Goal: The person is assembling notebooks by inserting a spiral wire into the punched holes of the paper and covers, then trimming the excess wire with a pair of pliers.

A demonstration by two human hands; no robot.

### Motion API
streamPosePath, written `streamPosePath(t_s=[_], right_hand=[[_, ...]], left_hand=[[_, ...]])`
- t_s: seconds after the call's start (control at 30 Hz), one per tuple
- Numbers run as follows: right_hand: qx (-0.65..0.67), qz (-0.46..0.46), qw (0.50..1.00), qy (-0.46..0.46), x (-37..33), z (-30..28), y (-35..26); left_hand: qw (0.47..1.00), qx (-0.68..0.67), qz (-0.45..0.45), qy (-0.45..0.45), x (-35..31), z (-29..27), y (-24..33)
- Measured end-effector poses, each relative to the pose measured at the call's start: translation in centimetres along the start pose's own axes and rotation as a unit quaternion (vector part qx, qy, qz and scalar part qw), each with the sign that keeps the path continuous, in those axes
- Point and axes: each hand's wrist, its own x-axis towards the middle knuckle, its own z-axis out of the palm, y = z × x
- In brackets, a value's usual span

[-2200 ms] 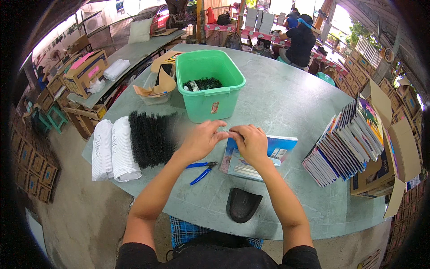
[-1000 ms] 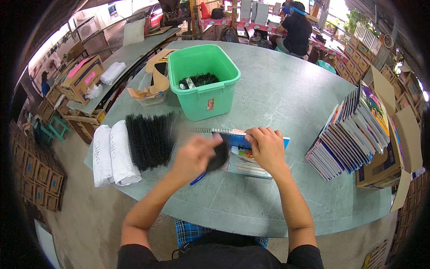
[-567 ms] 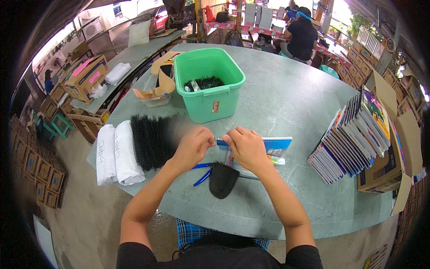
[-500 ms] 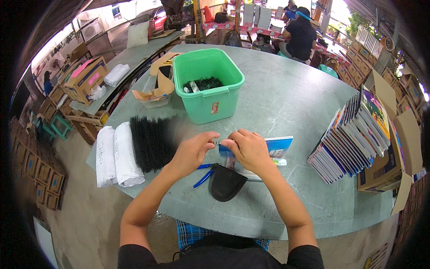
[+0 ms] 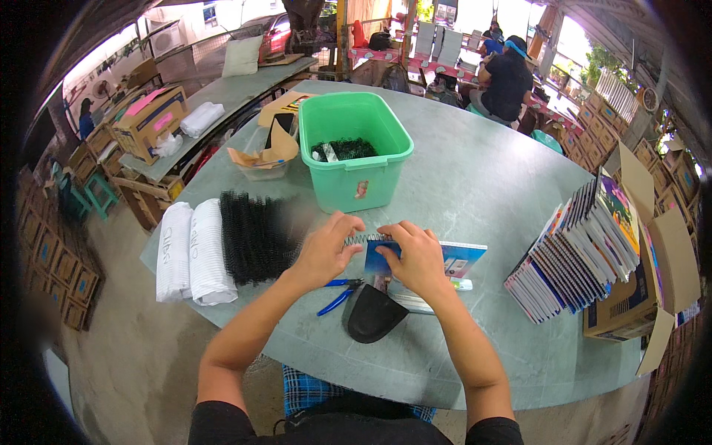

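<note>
A blue-covered notebook [image 5: 466, 256] stands on its long edge in front of me, with my right hand [image 5: 412, 256] closed around its left part. From its top edge a thin dark spiral binding coil [image 5: 361, 239] runs left into the pinched fingers of my left hand [image 5: 326, 248]. Below my hands lie blue-handled pliers [image 5: 337, 300] and a black rounded flat piece [image 5: 375, 314]. Part of a small stack of booklets [image 5: 417, 300] shows under my right hand. Left of my left hand is a pile of black spiral coils [image 5: 251, 237].
White wrapped bundles [image 5: 173, 256] lie at the left. A green bin [image 5: 354, 187] holding black coils stands beyond my hands, beside a plastic container [image 5: 265, 173]. Spiral notebooks [image 5: 571, 252] lean against an open carton [image 5: 627, 308] at right. A person [image 5: 504, 85] sits farther back.
More of the coil now shows between my hands, and my right hand grips the notebook's top edge, with more of its blue cover visible. The whole view has shifted slightly.
</note>
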Motion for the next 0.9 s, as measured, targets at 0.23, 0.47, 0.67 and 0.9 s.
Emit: streamPosePath(t_s=[0.23, 0.47, 0.67, 0.9], right_hand=[[0.015, -0.006, 1.0, 0.009, -0.5, -0.4, 0.6], [-0.001, -0.006, 0.997, -0.075, -0.4, -1.2, 1.4], [-0.049, -0.016, 0.997, -0.053, -0.3, -0.8, 0.7], [-0.029, 0.032, 0.999, -0.023, 0.1, -0.2, 0.1]], left_hand=[[0.992, 0.106, 0.002, -0.062, 0.0, -0.7, -0.2], [0.956, -0.122, -0.196, -0.183, 1.1, -0.9, -2.8], [0.943, -0.232, -0.173, -0.164, 1.8, -1.2, -1.9], [0.964, 0.21, 0.154, 0.055, 1.0, -1.2, 0.5]])
